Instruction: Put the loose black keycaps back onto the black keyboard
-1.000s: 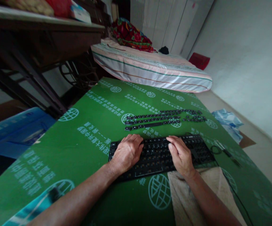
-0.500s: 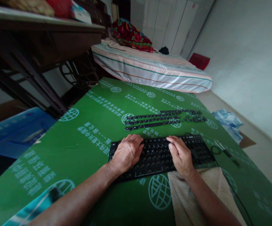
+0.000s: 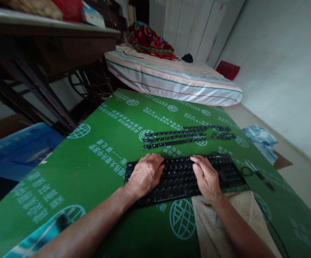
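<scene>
Keyboard (image 3: 177, 172), black and full-width, is lying flat under both hands on the near part of the green table (image 3: 104, 182); its near rows are showing uncapped sockets, while its far rows are carrying keys. By my reading, the step in hand is centring on the far-row keys. The left hand (image 3: 147, 172) is resting palm down across the left end, fingers curling toward the far edge. The right hand (image 3: 207, 175) is bending over the right-centre, thumb and forefinger coming together at the far row. Whether either is gripping a key or merely pressing, I cannot tell. The next move is probably calling for a steady left brace and precise right fingertips.

Counting: one keyboard, two hands, one beige cloth (image 3: 209, 229) lying near right, and one black cable (image 3: 272, 227) running down the right. Beyond the keyboard, loose keycaps (image 3: 171, 137) are forming three lines starting at the left, one including a single spacebar (image 3: 177, 143), with more groups spreading far right; they are too small for a fair individual count.
</scene>
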Demonstrator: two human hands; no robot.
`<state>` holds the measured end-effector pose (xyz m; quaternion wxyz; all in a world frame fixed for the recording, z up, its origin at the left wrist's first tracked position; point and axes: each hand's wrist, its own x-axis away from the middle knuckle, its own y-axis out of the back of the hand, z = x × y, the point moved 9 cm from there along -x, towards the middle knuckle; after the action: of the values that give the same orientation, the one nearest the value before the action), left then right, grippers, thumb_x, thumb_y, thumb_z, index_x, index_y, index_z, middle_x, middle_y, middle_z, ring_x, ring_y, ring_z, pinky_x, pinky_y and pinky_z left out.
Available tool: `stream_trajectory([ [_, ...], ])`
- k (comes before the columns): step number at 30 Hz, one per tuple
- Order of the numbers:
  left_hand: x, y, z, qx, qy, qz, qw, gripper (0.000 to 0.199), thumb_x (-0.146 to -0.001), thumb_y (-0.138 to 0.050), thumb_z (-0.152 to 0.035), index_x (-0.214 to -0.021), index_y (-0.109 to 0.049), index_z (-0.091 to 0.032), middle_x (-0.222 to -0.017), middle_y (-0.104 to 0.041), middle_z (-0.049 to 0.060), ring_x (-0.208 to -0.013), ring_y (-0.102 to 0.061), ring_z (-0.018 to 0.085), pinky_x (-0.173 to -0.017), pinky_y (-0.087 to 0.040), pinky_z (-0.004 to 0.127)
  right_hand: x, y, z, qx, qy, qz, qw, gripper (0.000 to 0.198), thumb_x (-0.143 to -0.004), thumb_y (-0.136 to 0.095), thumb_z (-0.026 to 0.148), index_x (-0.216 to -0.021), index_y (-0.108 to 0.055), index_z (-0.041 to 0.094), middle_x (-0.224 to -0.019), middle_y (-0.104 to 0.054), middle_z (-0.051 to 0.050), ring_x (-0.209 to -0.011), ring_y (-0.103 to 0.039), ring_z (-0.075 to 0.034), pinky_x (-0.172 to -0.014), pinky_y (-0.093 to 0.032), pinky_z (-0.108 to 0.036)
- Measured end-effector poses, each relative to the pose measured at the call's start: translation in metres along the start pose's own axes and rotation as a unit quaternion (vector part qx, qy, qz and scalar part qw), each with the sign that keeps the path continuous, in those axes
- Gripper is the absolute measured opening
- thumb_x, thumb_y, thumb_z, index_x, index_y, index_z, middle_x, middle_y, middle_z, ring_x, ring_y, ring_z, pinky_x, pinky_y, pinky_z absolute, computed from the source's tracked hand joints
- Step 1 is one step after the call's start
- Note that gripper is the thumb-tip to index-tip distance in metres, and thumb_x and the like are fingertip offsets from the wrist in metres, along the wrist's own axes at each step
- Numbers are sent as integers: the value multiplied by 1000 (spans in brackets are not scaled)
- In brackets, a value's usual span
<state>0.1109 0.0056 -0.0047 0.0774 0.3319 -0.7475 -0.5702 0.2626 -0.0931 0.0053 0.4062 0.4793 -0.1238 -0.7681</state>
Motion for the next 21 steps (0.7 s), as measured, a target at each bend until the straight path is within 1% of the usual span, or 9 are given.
stream_trajectory([
  [6,0,-1,0,-2,7,10,1000,21,-90,-41,-19,-100,-59,-13,-101,-63,9,-95,-58,21,-89,-47,37,-1,0,0,1,0,-7,1000,25,-90,-45,22,-107,-64,19,-102,-67,-10,-100,-62,-21,-91,-50,-40],
  [14,0,-1,1,-2,2,1,1000,20,-90,-42,-20,-100,-58,-15,-102,-63,8,-97,-58,21,-89,-47,37,-1,1,1,1,0,-5,1000,26,-90,-45,21,-108,-63,19,-103,-67,-11,-100,-62,-21,-91,-51,-40],
  [21,0,0,0,0,3,2,1000,21,-90,-42,-20,-100,-59,-12,-103,-63,10,-97,-58,23,-90,-47,39,0,1,-1,2,-1,-8,1000,25,-90,-45,21,-107,-64,19,-102,-67,-10,-100,-62,-21,-91,-50,-39],
])
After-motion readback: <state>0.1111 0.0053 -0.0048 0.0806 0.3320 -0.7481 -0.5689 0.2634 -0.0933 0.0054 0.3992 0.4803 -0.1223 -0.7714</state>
